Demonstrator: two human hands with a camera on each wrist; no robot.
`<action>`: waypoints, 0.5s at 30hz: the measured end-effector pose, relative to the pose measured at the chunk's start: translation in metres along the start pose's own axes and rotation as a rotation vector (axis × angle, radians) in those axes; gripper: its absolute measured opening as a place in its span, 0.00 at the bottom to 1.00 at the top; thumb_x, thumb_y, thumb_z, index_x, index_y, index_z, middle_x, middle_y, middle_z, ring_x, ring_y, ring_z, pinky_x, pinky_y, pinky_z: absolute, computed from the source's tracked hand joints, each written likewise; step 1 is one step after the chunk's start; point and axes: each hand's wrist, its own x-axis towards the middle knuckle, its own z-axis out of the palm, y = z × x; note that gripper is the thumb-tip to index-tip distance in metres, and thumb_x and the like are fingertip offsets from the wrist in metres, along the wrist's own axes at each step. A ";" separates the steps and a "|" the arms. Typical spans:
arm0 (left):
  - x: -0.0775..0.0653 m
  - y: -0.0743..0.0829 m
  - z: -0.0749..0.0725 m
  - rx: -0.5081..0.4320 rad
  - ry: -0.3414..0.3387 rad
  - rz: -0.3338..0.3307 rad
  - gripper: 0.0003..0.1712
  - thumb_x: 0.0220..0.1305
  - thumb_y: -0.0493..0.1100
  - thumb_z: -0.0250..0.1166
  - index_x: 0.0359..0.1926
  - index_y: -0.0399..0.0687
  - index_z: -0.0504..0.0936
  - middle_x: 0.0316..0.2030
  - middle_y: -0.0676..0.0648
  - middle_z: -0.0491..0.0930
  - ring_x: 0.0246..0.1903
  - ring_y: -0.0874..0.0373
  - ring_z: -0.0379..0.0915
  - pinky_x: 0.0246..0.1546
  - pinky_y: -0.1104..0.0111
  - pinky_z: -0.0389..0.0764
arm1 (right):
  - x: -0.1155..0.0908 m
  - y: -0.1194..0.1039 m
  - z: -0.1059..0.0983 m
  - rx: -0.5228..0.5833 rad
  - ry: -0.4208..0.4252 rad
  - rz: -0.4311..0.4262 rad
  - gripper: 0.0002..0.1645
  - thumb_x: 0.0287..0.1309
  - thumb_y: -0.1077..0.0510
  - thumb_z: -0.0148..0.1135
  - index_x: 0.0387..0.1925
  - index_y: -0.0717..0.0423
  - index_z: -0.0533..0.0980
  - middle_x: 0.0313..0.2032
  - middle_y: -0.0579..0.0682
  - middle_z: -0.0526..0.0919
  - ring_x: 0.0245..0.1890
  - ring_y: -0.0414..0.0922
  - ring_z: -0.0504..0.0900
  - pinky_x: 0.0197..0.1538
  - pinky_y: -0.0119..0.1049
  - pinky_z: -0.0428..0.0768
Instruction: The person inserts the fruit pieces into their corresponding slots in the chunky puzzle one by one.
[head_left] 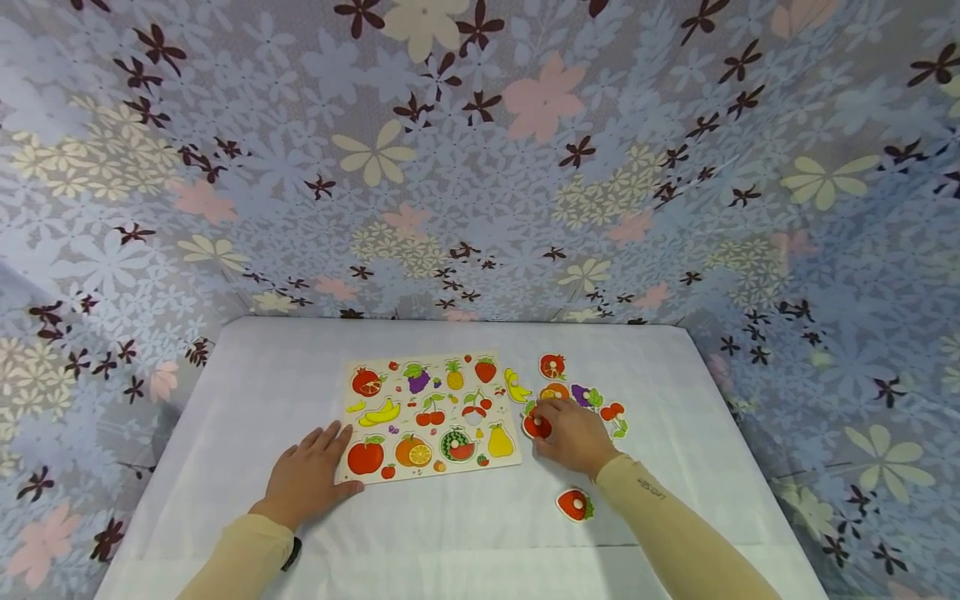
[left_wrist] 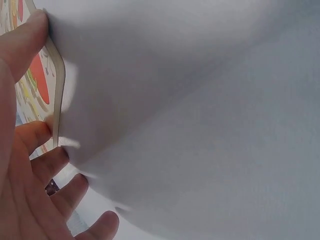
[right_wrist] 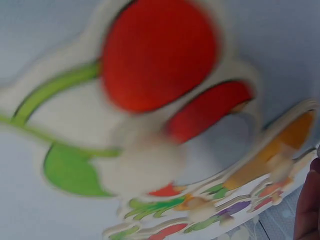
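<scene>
A fruit puzzle board (head_left: pixel 408 429) lies on the white cloth, with a knobbed watermelon piece (head_left: pixel 461 450) in its front row. My left hand (head_left: pixel 311 475) rests at the board's front left corner, fingers spread along the left side and thumb at the near edge. Just right of the board, my right hand (head_left: pixel 573 433) grips an apple piece (head_left: pixel 536 425), index finger at its far side and thumb at its near side. The fingertip contact is partly hidden. In the right wrist view a cherry piece (right_wrist: pixel 160 55) looms close, with a blurred knob.
Around the right hand lie a banana piece (head_left: pixel 516 386), a pomegranate piece (head_left: pixel 552 366), an orange piece (head_left: pixel 555 390) and a grape piece (head_left: pixel 581 394). A strawberry piece (head_left: pixel 573 504) lies nearer me. A flowered curtain (head_left: pixel 465 208) stands behind the table.
</scene>
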 end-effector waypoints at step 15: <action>-0.004 0.001 -0.005 -0.014 0.004 0.007 0.55 0.53 0.66 0.72 0.73 0.41 0.65 0.71 0.36 0.63 0.67 0.34 0.60 0.60 0.37 0.66 | 0.033 -0.118 -0.004 0.156 0.055 -0.156 0.24 0.51 0.42 0.73 0.49 0.46 0.81 0.53 0.44 0.83 0.50 0.43 0.81 0.49 0.38 0.82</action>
